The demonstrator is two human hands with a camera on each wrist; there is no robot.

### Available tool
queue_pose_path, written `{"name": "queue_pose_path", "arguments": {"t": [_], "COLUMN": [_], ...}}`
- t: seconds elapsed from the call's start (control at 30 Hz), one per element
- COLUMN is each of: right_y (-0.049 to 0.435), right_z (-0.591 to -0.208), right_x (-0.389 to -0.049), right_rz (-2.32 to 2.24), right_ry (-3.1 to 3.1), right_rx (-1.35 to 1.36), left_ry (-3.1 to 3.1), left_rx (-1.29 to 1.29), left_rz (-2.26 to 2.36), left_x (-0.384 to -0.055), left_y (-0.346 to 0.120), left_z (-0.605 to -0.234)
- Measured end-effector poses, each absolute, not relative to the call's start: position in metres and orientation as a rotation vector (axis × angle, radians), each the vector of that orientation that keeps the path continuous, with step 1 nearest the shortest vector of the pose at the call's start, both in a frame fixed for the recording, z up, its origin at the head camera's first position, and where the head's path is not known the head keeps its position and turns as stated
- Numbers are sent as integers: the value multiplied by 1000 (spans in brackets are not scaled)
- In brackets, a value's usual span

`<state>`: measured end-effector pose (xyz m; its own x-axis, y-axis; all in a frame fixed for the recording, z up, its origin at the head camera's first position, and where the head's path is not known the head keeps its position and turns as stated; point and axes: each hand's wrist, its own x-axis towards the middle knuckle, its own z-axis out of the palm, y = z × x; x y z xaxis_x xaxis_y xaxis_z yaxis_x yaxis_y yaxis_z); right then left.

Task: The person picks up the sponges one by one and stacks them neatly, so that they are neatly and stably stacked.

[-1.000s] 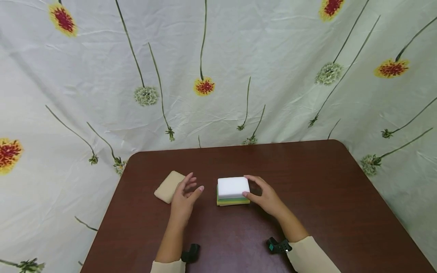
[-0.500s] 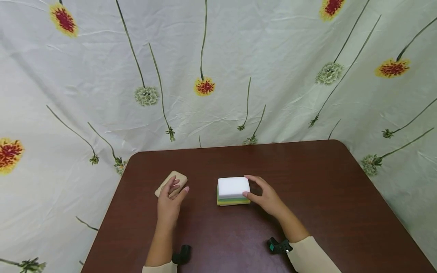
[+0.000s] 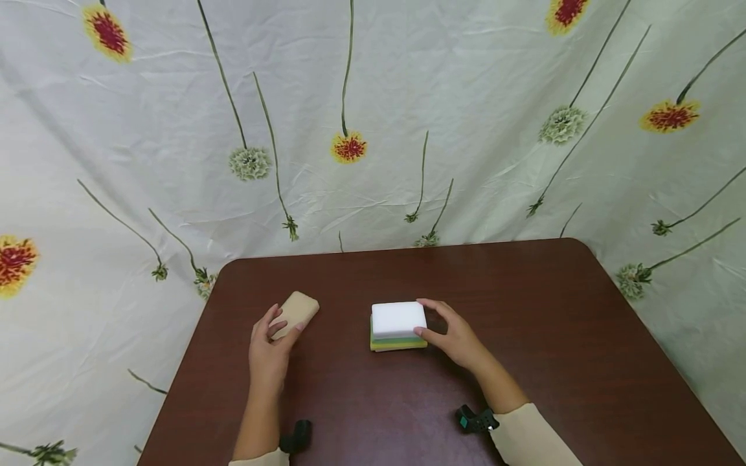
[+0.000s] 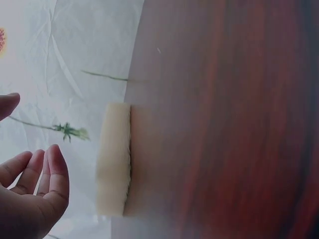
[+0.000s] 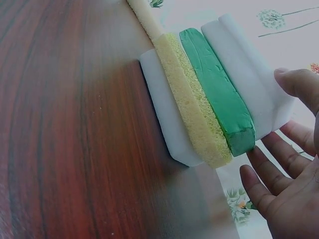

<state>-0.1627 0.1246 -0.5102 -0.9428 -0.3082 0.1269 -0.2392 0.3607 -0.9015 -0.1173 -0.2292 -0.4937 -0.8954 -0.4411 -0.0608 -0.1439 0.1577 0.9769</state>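
A beige sponge (image 3: 300,311) lies flat on the left of the table. My left hand (image 3: 269,356) hovers over its near-left side, fingers loosely bent; in the left wrist view the fingers stand apart from the sponge (image 4: 114,162). At mid-table is a stack of white, yellow and green blocks, topped by a white sponge (image 3: 399,320). My right hand (image 3: 457,333) holds that white sponge at its right end, thumb on the near edge, index finger on the far edge. Under it, the right wrist view shows a green block (image 5: 219,94), a yellow sponge (image 5: 192,99) and a white block (image 5: 164,109).
The dark brown table (image 3: 501,291) has rounded far corners. Behind it hangs a white cloth (image 3: 466,84) printed with flowers. Black wrist cameras sit at the left wrist (image 3: 296,437) and right wrist (image 3: 476,419).
My left hand has moved left across the beige sponge, from its right side to its near-left side. The sponge has shifted slightly. My right hand and the stack have stayed still.
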Motion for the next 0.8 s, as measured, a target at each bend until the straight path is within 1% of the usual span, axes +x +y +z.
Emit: {"name": "queue_pose_path", "arguments": {"t": [0.47, 0.8], "right_y": [126, 126], "right_z": [-510, -512], "right_x": [-163, -163], "right_rz": [-1627, -1635], "right_ry": [2542, 2533], "right_rx": [-500, -480], "left_ry": [-2232, -2391], "left_rx": [684, 770], "left_rz": [-1722, -1688], "left_x": [-110, -107], "left_y": [-247, -258], "left_z": [-504, -508]}}
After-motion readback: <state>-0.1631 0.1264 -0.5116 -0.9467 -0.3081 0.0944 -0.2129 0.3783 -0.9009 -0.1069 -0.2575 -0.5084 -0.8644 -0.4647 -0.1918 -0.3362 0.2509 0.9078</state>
